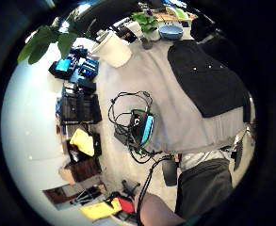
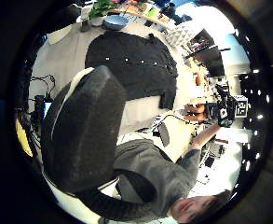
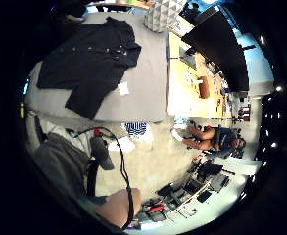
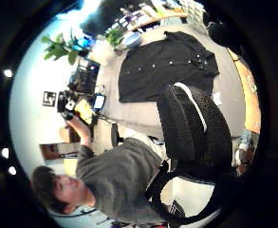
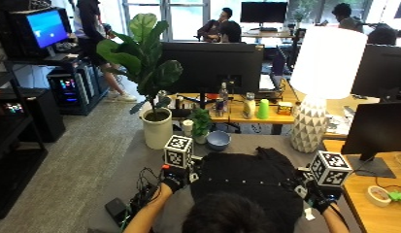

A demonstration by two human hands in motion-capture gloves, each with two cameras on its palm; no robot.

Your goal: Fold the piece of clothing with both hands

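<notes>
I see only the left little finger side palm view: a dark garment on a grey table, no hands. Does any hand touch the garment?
Observer: No. In the outside view the left hand and the right hand are raised at either side of the black shirt; neither grips it.
Operator: Is the shirt already folded?
Observer: No. The right little finger side palm view shows it spread flat, sleeves out, on the grey table.
Operator: Anything beside it on the far side?
Observer: A white lamp stands past its right corner.
</notes>
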